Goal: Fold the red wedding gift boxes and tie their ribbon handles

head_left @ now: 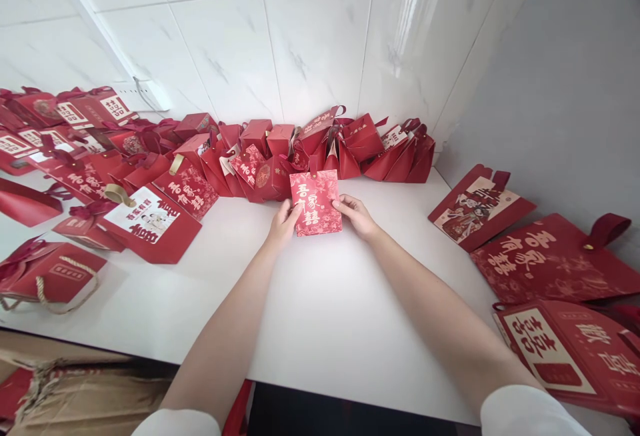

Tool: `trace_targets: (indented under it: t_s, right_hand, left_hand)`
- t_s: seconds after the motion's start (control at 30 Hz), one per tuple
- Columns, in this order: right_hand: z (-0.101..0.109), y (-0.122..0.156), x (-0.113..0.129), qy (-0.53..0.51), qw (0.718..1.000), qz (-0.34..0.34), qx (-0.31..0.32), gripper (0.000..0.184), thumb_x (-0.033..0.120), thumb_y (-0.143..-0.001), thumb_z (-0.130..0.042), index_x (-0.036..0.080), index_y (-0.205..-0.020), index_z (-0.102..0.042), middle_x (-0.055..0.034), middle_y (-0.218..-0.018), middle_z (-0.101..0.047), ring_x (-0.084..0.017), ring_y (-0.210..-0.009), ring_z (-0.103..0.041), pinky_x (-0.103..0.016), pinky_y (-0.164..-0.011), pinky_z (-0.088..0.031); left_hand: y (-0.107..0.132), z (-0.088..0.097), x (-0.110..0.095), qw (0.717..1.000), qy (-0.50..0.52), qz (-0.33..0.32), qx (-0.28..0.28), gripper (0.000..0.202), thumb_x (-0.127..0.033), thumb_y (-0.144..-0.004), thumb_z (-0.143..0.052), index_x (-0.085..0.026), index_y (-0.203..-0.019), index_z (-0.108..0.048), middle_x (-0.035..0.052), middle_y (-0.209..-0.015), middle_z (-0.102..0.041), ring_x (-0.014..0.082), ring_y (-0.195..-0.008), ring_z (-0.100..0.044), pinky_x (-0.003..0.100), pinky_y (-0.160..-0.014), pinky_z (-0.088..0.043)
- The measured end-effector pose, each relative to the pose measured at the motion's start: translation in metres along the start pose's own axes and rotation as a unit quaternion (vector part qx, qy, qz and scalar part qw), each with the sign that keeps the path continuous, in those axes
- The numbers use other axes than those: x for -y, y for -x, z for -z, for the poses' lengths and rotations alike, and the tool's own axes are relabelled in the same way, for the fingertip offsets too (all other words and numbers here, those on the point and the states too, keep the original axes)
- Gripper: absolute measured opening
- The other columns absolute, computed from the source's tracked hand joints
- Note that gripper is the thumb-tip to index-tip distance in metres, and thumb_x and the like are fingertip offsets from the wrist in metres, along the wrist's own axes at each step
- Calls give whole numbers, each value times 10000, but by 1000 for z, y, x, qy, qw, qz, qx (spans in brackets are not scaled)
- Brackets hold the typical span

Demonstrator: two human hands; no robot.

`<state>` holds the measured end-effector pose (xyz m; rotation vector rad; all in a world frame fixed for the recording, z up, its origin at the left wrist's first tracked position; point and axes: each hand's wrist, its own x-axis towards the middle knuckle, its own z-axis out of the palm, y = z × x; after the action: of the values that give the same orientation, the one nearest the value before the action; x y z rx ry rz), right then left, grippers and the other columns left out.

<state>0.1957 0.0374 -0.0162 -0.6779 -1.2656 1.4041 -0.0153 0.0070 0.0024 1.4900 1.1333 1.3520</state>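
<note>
A red gift box (317,203) with pale Chinese characters and a floral print stands upright between my hands, above the middle of the white table (320,316). A dark red ribbon loop tops it. My left hand (286,223) grips its left edge, the thumb lying on the front face. On the opposite edge, my right hand (356,215) holds it with thumb and fingers. Close behind it, several folded red gift boxes (360,139) are heaped against the wall.
Many red boxes (177,196) crowd the left side, one with a rope handle (65,273). Larger red gift bags (555,256) lie along the right. A tiled wall (320,43) closes off the back. Brown packaging (90,403) sits below the table's front-left edge.
</note>
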Motion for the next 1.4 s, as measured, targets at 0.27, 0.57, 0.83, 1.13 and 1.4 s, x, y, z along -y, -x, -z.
trace_targets:
  t_s: [0.27,0.57,0.83,1.13,1.4]
  right_hand:
    - [11,0,3,-27,997,-62,32,261,443,-718,-776,194,-723,-696,-8,-806,-710,-150,-758,-620,-293,-822,-454]
    - [16,-2,0,-14,998,-56,30,247,434,-683,-800,200,-719,-730,-9,-814,-737,-158,-755,-646,-315,-835,-469]
    - [17,-1,1,16,998,-53,22,323,503,-692,-769,194,-668,-678,-9,-770,-710,-155,-734,-626,-308,-794,-461]
    - [2,4,11,88,996,23,-25,582,588,-700,-729,195,-407,-416,29,-513,-465,-103,-531,-403,-275,-574,-339]
    - [-19,5,28,102,992,71,-20,679,749,-847,-394,218,-427,-442,-3,-456,-415,-130,-487,-394,-297,-535,-343]
  left_hand:
    - [1,4,-2,989,118,80,32,342,-447,-775,-718,-188,-997,-691,36,-1013,-705,186,-901,-640,294,-840,-459]
    - [-1,7,3,983,136,124,-18,404,-438,-655,-818,-144,-920,-735,96,-1002,-728,225,-894,-669,346,-856,-486]
    - [-1,6,2,986,131,104,-6,448,-486,-704,-767,-152,-1001,-727,114,-1137,-695,262,-1032,-653,401,-946,-484]
    - [16,-17,-16,970,-231,-59,-43,636,-480,-841,-616,-253,-1410,-445,105,-1391,-470,281,-1295,-457,429,-1095,-363]
    - [17,-18,-25,994,-80,20,78,853,-501,-739,-702,-295,-1473,-319,87,-1505,-353,320,-1392,-335,473,-1136,-307]
